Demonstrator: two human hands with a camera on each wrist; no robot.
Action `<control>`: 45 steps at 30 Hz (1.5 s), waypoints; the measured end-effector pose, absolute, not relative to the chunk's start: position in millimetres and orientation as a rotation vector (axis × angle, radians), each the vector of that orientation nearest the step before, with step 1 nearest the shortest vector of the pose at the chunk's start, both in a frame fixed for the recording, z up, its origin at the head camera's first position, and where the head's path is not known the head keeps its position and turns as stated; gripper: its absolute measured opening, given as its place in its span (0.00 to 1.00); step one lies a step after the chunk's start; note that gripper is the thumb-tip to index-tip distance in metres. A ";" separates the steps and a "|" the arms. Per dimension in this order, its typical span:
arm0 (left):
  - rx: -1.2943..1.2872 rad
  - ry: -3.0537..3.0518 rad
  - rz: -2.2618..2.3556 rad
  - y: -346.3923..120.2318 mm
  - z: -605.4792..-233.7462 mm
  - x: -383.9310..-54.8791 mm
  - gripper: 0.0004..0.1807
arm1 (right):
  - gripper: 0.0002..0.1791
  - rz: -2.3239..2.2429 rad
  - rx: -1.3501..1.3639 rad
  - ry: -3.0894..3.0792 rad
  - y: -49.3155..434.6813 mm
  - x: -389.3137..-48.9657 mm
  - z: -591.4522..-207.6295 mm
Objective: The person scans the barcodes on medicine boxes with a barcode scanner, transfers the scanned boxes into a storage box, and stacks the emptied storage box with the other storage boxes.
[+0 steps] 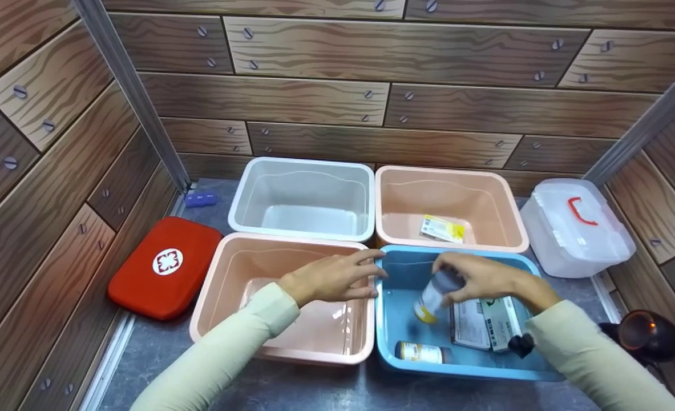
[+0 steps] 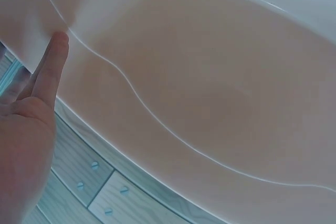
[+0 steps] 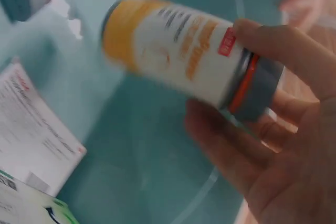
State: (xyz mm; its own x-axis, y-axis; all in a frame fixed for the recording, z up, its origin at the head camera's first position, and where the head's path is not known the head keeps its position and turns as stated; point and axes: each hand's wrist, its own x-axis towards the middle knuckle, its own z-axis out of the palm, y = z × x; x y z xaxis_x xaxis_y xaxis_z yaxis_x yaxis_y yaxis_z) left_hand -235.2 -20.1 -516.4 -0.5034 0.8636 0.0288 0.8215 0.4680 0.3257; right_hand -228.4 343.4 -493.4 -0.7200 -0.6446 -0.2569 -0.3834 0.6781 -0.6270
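Observation:
My right hand (image 1: 480,277) grips a pill bottle (image 1: 433,298) by its dark-capped end, tilted inside the blue bin (image 1: 394,337). In the right wrist view the bottle (image 3: 173,51) shows a white and yellow label and an orange ring under the cap. A second bottle (image 1: 421,352) lies on its side at the near wall of that bin. Beside it are flat medicine boxes (image 1: 471,324), partly under my right wrist. Over the front peach bin (image 1: 283,351), my left hand (image 1: 337,278) has its fingers spread towards the rim shared with the blue bin, holding nothing.
Behind stand a grey bin (image 1: 303,222) and another peach bin (image 1: 445,177) with a yellow-white box (image 1: 442,229). A red first-aid case (image 1: 163,271) lies left, near a purple item (image 1: 200,199). At right are a lidded clear box (image 1: 577,228) and a black round device (image 1: 651,335).

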 end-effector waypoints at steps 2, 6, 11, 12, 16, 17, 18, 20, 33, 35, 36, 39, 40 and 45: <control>1.491 2.567 0.459 -20.3 -516.6 -235.1 0.25 | 0.28 -0.883 -0.802 2.427 348.7 -228.7 -484.7; 1.502 2.577 0.447 -19.3 -517.7 -234.7 0.25 | 0.26 -1.102 -0.857 2.432 360.4 -228.5 -470.4; 1.488 2.587 0.430 -19.1 -516.9 -234.3 0.25 | 0.24 -1.348 -0.845 2.452 371.1 -228.0 -458.6; 1.490 2.586 0.430 -19.2 -516.7 -234.5 0.25 | 0.24 -1.401 -0.836 2.443 372.5 -227.8 -457.2; 1.492 2.589 0.431 -19.2 -516.1 -234.8 0.25 | 0.20 -1.582 -0.744 2.439 375.1 -226.2 -454.2; 1.491 2.590 0.431 -19.2 -516.2 -234.9 0.25 | 0.18 -1.605 -0.713 2.458 375.3 -225.7 -453.7; 1.488 2.589 0.431 -19.0 -516.3 -235.0 0.25 | 0.17 -1.627 -0.678 2.479 375.3 -225.3 -453.3; 1.481 2.589 0.431 -18.7 -516.6 -234.9 0.25 | 0.15 -1.644 -0.616 2.535 375.4 -224.9 -452.7; 1.481 2.571 0.443 -18.6 -517.7 -235.1 0.25 | 0.24 -1.573 -0.567 2.754 387.7 -219.0 -451.1; 1.489 2.574 0.436 -18.1 -518.6 -235.6 0.25 | 0.27 -1.569 -0.522 2.766 391.5 -215.7 -451.4; 1.490 2.575 0.431 -18.2 -518.7 -235.6 0.25 | 0.28 -1.553 -0.497 2.788 393.6 -214.0 -451.6; 1.487 2.568 0.445 -18.7 -518.5 -235.8 0.25 | 0.27 -1.514 -0.447 2.862 400.7 -210.3 -452.8; 1.484 2.565 0.451 -19.0 -518.3 -235.8 0.25 | 0.26 -1.500 -0.432 2.891 403.3 -209.2 -453.0; 1.473 2.553 0.467 -20.1 -516.9 -235.5 0.25 | 0.21 -1.544 -0.438 2.933 418.3 -203.9 -455.9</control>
State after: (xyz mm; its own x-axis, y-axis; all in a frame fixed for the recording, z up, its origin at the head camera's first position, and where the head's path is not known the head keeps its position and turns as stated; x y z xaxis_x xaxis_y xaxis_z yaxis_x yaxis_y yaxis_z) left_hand -235.5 -20.1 -516.9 -0.5032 0.8639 0.0198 0.8149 0.4668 0.3436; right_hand -203.9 418.3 -455.9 -0.9457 -0.1349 0.2957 -0.3201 0.5441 -0.7756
